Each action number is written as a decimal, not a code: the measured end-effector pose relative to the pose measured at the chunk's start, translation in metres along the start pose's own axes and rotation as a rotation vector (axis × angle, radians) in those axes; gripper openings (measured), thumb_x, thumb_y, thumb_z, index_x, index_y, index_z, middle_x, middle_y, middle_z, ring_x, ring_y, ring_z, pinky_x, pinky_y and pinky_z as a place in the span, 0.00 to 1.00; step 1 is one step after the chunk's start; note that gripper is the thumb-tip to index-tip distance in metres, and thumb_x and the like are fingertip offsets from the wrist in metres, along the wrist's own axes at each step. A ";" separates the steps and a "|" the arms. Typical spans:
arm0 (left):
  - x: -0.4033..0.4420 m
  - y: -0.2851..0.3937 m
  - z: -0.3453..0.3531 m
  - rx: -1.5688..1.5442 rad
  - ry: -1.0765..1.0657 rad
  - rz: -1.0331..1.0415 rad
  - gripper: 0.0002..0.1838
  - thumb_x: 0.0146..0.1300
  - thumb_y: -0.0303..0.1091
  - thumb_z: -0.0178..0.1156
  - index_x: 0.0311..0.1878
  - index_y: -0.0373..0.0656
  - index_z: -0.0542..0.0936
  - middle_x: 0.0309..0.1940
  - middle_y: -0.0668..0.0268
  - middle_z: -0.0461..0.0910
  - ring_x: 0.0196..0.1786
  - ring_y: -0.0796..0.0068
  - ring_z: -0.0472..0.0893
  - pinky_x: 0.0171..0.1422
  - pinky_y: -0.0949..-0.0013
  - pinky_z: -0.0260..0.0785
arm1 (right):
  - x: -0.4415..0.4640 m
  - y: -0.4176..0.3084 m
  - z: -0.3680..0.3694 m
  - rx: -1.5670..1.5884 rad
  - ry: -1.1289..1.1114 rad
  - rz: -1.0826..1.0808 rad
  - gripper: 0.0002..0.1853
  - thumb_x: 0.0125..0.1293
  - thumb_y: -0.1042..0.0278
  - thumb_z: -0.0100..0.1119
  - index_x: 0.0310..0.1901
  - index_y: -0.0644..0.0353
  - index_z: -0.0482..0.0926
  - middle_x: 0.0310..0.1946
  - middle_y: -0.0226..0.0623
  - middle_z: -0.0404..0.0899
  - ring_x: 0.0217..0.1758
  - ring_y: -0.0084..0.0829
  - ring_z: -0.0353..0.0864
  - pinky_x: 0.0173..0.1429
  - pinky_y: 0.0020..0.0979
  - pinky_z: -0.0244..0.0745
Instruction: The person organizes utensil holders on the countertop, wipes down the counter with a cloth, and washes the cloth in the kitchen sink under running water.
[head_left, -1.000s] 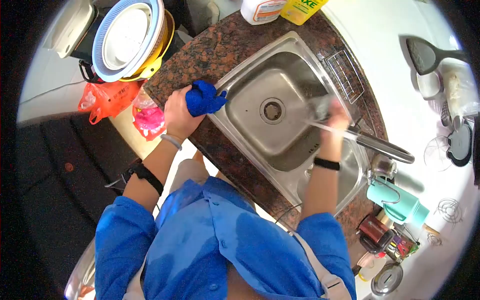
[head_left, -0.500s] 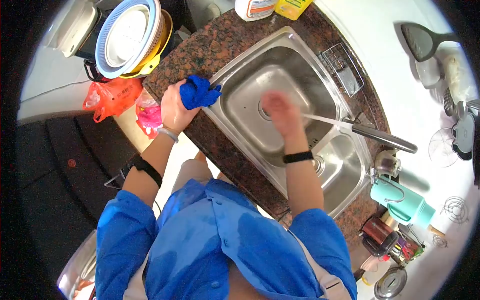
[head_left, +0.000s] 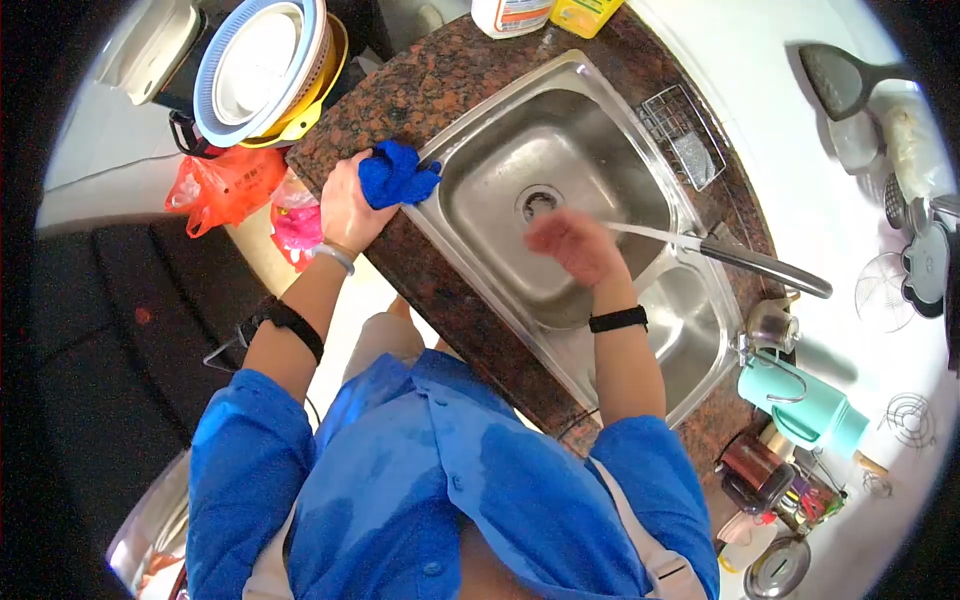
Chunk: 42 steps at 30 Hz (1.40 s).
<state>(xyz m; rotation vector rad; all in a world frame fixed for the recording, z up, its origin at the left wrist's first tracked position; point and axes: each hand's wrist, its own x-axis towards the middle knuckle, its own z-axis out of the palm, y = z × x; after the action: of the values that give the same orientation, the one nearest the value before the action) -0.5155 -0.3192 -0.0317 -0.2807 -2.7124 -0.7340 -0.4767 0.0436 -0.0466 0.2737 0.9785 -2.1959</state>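
A bunched blue cloth (head_left: pixel 396 174) rests at the left corner of the sink, and my left hand (head_left: pixel 352 208) is closed on it, its fingers partly hidden by the cloth. My right hand (head_left: pixel 578 248) is over the large basin of the steel sink (head_left: pixel 520 290), with its fingers stretched out and nothing held. It is slightly blurred. A stream of water runs from the faucet (head_left: pixel 765 268) toward this hand. The drain (head_left: pixel 540 203) shows just beyond my fingers.
A wire rack (head_left: pixel 682 135) with a sponge-like item sits behind the sink. White (head_left: pixel 508 14) and yellow (head_left: pixel 583 14) containers stand at the back. Stacked basins (head_left: pixel 255 70) and a red plastic bag (head_left: pixel 228 188) are at left. A mint-green bottle (head_left: pixel 805 405) lies to the right.
My right hand has moved down and to the right in the basin, uncovering the drain. My left hand stays on the blue cloth with hardly any shift.
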 end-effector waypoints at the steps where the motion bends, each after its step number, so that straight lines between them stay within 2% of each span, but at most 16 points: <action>1: 0.001 0.000 -0.001 -0.002 0.002 0.006 0.36 0.40 0.38 0.74 0.56 0.43 0.71 0.42 0.53 0.74 0.47 0.49 0.75 0.53 0.54 0.69 | -0.004 0.002 -0.002 -0.001 0.001 -0.006 0.18 0.67 0.54 0.55 0.47 0.61 0.81 0.48 0.41 0.82 0.53 0.37 0.78 0.61 0.38 0.67; 3: 0.000 0.000 -0.001 0.006 0.003 0.012 0.36 0.41 0.38 0.74 0.56 0.43 0.72 0.42 0.53 0.74 0.47 0.49 0.75 0.53 0.54 0.69 | -0.013 0.008 -0.011 -0.692 0.311 0.095 0.17 0.66 0.56 0.58 0.47 0.61 0.81 0.46 0.42 0.83 0.49 0.35 0.81 0.59 0.36 0.69; 7: -0.001 -0.001 -0.001 -0.008 0.005 0.035 0.36 0.41 0.38 0.74 0.56 0.44 0.72 0.42 0.53 0.74 0.48 0.49 0.75 0.53 0.54 0.69 | -0.081 -0.014 -0.070 -0.047 1.150 -0.656 0.09 0.64 0.60 0.56 0.35 0.56 0.78 0.31 0.27 0.79 0.30 0.21 0.76 0.26 0.23 0.65; 9: -0.001 0.000 0.000 -0.010 -0.021 0.009 0.36 0.41 0.38 0.74 0.57 0.45 0.71 0.43 0.54 0.74 0.48 0.50 0.75 0.53 0.54 0.68 | -0.123 -0.037 -0.094 0.147 1.432 -0.852 0.19 0.68 0.51 0.51 0.49 0.60 0.75 0.44 0.34 0.78 0.41 0.29 0.79 0.40 0.28 0.73; 11: -0.001 -0.001 -0.001 -0.017 -0.004 0.050 0.37 0.40 0.37 0.75 0.57 0.45 0.71 0.44 0.54 0.74 0.49 0.49 0.75 0.53 0.54 0.68 | -0.137 -0.074 -0.086 0.281 1.438 -0.872 0.32 0.69 0.43 0.44 0.62 0.64 0.64 0.59 0.43 0.70 0.65 0.39 0.64 0.68 0.44 0.53; 16: -0.003 0.007 -0.011 -0.039 -0.140 0.247 0.39 0.34 0.32 0.76 0.55 0.43 0.71 0.47 0.52 0.74 0.50 0.47 0.74 0.55 0.52 0.66 | -0.146 -0.118 -0.091 0.308 1.005 -0.888 0.37 0.69 0.35 0.39 0.66 0.59 0.61 0.67 0.39 0.63 0.68 0.37 0.62 0.73 0.43 0.46; 23: -0.074 0.105 -0.021 -0.269 -0.712 0.746 0.36 0.42 0.55 0.70 0.55 0.51 0.75 0.58 0.58 0.70 0.62 0.51 0.66 0.64 0.47 0.57 | -0.134 -0.119 -0.083 0.080 0.955 -0.907 0.32 0.70 0.37 0.41 0.61 0.59 0.68 0.60 0.43 0.72 0.62 0.37 0.69 0.68 0.41 0.61; 28: -0.066 0.126 0.004 -0.239 -0.794 0.732 0.24 0.43 0.46 0.71 0.44 0.48 0.80 0.48 0.57 0.77 0.51 0.52 0.76 0.55 0.50 0.68 | -0.169 -0.044 -0.023 -0.016 1.215 -1.015 0.45 0.66 0.25 0.29 0.71 0.56 0.58 0.74 0.36 0.55 0.79 0.38 0.43 0.75 0.54 0.19; 30: -0.032 0.107 0.012 -0.240 -0.626 0.584 0.23 0.42 0.44 0.72 0.44 0.47 0.82 0.41 0.56 0.80 0.46 0.51 0.77 0.50 0.51 0.69 | -0.197 0.010 -0.002 -0.083 1.259 -1.009 0.42 0.68 0.29 0.36 0.70 0.58 0.59 0.73 0.40 0.57 0.78 0.36 0.46 0.75 0.54 0.36; 32: 0.003 0.088 0.003 0.015 -0.417 0.535 0.19 0.47 0.45 0.69 0.42 0.48 0.83 0.39 0.58 0.80 0.45 0.54 0.78 0.48 0.51 0.69 | -0.225 0.069 0.045 -0.108 1.439 -0.846 0.27 0.71 0.41 0.46 0.50 0.59 0.78 0.45 0.29 0.77 0.48 0.27 0.73 0.55 0.35 0.67; 34: 0.028 0.067 0.006 0.211 -0.405 0.470 0.21 0.48 0.46 0.70 0.43 0.44 0.82 0.43 0.53 0.77 0.46 0.51 0.77 0.49 0.51 0.68 | -0.257 0.141 0.056 -0.536 1.654 -0.429 0.12 0.70 0.59 0.53 0.42 0.59 0.81 0.33 0.24 0.78 0.40 0.21 0.74 0.47 0.31 0.72; 35: 0.028 0.060 0.016 0.190 -0.437 0.527 0.23 0.49 0.46 0.70 0.45 0.42 0.80 0.48 0.49 0.75 0.50 0.48 0.75 0.52 0.52 0.67 | -0.262 0.189 0.051 -0.430 1.576 -0.728 0.08 0.67 0.65 0.58 0.42 0.60 0.80 0.36 0.27 0.81 0.42 0.21 0.77 0.50 0.28 0.74; 37: 0.005 0.093 0.034 0.024 -0.592 0.488 0.28 0.52 0.48 0.68 0.50 0.37 0.76 0.51 0.45 0.73 0.54 0.44 0.72 0.60 0.49 0.64 | -0.270 0.238 0.072 -0.349 1.543 -0.686 0.09 0.65 0.65 0.63 0.41 0.61 0.81 0.38 0.29 0.83 0.41 0.21 0.78 0.50 0.26 0.75; 38: -0.031 0.106 0.060 -0.191 -0.374 0.680 0.28 0.56 0.49 0.66 0.51 0.36 0.75 0.50 0.44 0.73 0.53 0.44 0.72 0.59 0.49 0.64 | -0.270 0.248 0.094 -0.139 1.440 -0.769 0.10 0.65 0.63 0.64 0.41 0.60 0.82 0.37 0.27 0.83 0.40 0.21 0.78 0.50 0.26 0.75; 39: -0.055 0.187 0.012 -0.482 -0.939 0.325 0.27 0.59 0.48 0.63 0.50 0.34 0.74 0.47 0.44 0.74 0.53 0.46 0.72 0.58 0.51 0.64 | -0.272 0.260 0.100 -0.074 1.314 -0.749 0.16 0.64 0.62 0.65 0.50 0.60 0.80 0.42 0.27 0.81 0.44 0.20 0.77 0.52 0.27 0.75; 42: -0.169 0.303 0.000 -0.908 -1.199 0.762 0.27 0.61 0.45 0.62 0.54 0.33 0.70 0.54 0.47 0.69 0.55 0.51 0.71 0.63 0.55 0.62 | -0.311 0.245 0.168 -0.078 1.249 -0.902 0.29 0.61 0.62 0.68 0.62 0.61 0.70 0.51 0.33 0.77 0.51 0.23 0.75 0.57 0.28 0.72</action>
<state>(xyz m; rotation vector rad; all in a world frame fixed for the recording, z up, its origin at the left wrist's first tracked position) -0.2767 -0.0794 0.0476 -2.4124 -2.3853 -1.8408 -0.0692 -0.0286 0.0696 1.5312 2.1433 -2.6790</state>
